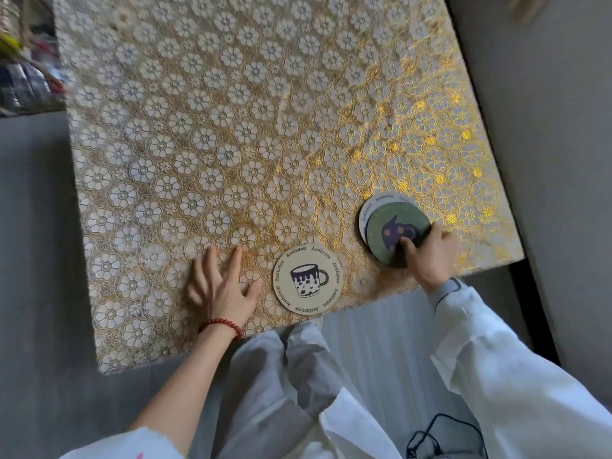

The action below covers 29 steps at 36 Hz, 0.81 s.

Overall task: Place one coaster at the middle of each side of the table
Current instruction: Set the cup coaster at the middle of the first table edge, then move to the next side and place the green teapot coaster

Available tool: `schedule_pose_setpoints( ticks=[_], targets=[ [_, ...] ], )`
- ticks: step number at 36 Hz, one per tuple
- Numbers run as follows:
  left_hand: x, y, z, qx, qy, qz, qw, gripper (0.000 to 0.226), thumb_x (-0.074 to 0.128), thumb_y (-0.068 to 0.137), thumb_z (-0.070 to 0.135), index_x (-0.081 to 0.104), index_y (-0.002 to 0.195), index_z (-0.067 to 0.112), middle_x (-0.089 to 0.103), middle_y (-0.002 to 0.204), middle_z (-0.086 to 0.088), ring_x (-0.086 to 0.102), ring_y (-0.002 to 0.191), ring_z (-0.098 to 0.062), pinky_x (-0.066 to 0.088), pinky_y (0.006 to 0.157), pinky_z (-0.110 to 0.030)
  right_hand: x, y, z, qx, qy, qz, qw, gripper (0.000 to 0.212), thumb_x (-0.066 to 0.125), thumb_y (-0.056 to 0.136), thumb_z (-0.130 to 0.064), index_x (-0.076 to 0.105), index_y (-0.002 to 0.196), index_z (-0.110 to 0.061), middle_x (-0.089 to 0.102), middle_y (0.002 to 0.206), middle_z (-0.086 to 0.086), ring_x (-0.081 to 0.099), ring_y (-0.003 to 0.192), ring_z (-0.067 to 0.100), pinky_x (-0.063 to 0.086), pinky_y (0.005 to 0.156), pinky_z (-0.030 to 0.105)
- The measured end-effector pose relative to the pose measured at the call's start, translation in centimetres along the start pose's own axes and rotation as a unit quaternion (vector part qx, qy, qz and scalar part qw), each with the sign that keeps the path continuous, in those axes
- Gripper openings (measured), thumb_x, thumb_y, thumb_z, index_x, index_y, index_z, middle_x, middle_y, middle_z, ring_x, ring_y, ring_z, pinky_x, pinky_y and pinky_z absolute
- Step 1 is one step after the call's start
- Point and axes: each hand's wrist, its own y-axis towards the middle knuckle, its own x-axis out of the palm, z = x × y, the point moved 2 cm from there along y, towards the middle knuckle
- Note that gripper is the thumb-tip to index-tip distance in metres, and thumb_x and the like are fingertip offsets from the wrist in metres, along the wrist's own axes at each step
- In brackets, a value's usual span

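A cream round coaster (307,279) with a mug drawing lies flat near the middle of the table's near edge. To its right sits a small stack of coasters: a green coaster (394,235) on top, a white coaster (372,207) peeking out beneath. My right hand (430,256) grips the green top coaster, thumb on its face, fingers around its right rim. Just left of the cream coaster, my left hand (222,286) rests flat on the table (231,127) with fingers spread, holding nothing. It wears a red bead bracelet.
The square table carries a gold and white flower-patterned cover. Grey floor surrounds it on the left and right. Cluttered items (23,61) sit at the far left. A black cord (437,435) lies by my legs.
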Motion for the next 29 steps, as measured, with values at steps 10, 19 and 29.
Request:
schedule_pose_setpoints(
  ticks=[10, 19, 29],
  targets=[
    [-0.1, 0.1, -0.5, -0.008, 0.042, -0.065, 0.997, 0.074, 0.043, 0.081, 0.06, -0.006, 0.135, 0.051, -0.025, 0.15, 0.005, -0.024, 0.136, -0.027, -0.003, 0.107, -0.063, -2.7, -2.6, -4.9, -0.181, 0.054, 0.092, 0.978, 0.014, 0.047, 0.087, -0.004, 0.052, 0.099, 0.0, 0.055, 0.103, 0.021, 0.051, 0.09, 0.035, 0.045, 0.072, 0.044],
    [-5.2, 1.5, -2.5, 0.02, -0.08, -0.074, 0.994, 0.039, 0.052, 0.087, 0.033, 0.05, 0.124, 0.019, 0.029, 0.147, -0.008, 0.027, 0.133, -0.025, 0.023, 0.111, -0.045, -2.1, -9.7, -17.5, -0.337, 0.278, -0.097, 0.894, 0.012, 0.058, 0.083, -0.003, 0.057, 0.092, -0.011, 0.059, 0.086, -0.008, 0.056, 0.076, 0.008, 0.045, 0.066, 0.013],
    [-12.2, 5.0, -14.8, 0.042, -0.132, 0.039, 0.99, 0.026, 0.052, 0.085, 0.01, 0.061, 0.108, 0.011, 0.057, 0.118, -0.012, 0.053, 0.106, -0.029, 0.041, 0.097, -0.039, 11.1, -14.7, -23.6, -0.103, 0.211, -0.153, 0.96, 0.021, 0.047, 0.088, -0.009, 0.043, 0.109, -0.009, 0.059, 0.108, 0.021, 0.057, 0.086, 0.031, 0.045, 0.068, 0.035]
  ],
)
